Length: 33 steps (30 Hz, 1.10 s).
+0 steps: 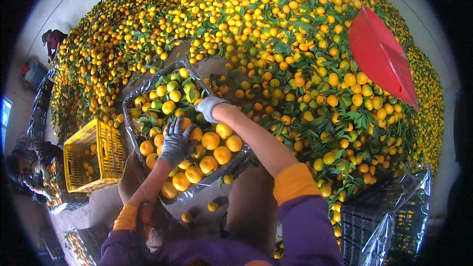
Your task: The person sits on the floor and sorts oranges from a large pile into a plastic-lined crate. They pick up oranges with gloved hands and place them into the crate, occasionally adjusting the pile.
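A dark crate lined with clear plastic film (133, 137) stands at my knees, filled with mandarins. Larger orange mandarins (210, 140) lie at its near side; greener ones with leaves (172, 85) lie towards its far corner. My left hand (174, 145), in a grey striped glove, rests palm down on the fruit mid-crate, thumb apart from the fingers. What lies under the palm is hidden. My right hand (210, 109), in a grey glove, is bent over the crate's right rim, close to a mandarin. Its fingers are largely hidden, so I cannot tell whether it grips anything.
A large heap of leafy mandarins (258, 26) rises ahead and right, with a red scoop-like object (382, 55) on it. A yellow plastic crate (111, 155) stands left, a film-lined black crate (369, 221) right. Other people (55, 40) are at the left; loose mandarins (213, 207) lie between my legs.
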Available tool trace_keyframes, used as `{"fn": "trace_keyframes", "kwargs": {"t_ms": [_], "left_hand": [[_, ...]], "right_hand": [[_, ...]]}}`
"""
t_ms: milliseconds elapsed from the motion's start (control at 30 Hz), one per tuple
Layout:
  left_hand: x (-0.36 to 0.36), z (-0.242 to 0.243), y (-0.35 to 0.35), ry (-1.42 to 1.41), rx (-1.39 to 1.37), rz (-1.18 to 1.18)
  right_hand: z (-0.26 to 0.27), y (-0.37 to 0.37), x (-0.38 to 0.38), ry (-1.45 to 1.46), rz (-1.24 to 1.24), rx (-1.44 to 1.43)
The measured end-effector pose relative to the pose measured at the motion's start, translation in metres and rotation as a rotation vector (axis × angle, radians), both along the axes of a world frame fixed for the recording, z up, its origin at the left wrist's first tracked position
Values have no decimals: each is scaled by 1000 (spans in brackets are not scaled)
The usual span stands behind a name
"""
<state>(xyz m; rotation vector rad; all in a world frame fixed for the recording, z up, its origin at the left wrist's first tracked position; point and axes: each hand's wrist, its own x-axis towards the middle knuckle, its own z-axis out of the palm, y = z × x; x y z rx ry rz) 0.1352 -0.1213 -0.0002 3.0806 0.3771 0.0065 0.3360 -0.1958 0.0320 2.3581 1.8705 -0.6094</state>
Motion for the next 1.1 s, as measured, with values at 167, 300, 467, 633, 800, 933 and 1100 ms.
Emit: {"fn": "trace_keyframes", "kwargs": {"t_ms": [167, 300, 467, 633, 800, 933, 1100], "left_hand": [[-3, 4, -1, -20, -9, -30], [-3, 11, -2, -55, -38, -50], [-1, 15, -3, -62, -53, -37], [-4, 14, -1, -72, -108, -38], [-5, 13, -3, -53, -86, -20], [-3, 13, -4, -63, -48, -31], [-3, 13, -2, 0, -30, -31]], "right_hand": [[-7, -100, 95, 348, -521, 877], [-76, -116, 141, 417, -880, 614], [-76, -35, 113, 888, -697, 912], [-12, 18, 32, 265, 108, 685], [-28, 49, 8, -129, 108, 77], [-34, 53, 5, -102, 83, 69], [3, 5, 34, 68, -32, 335]]}}
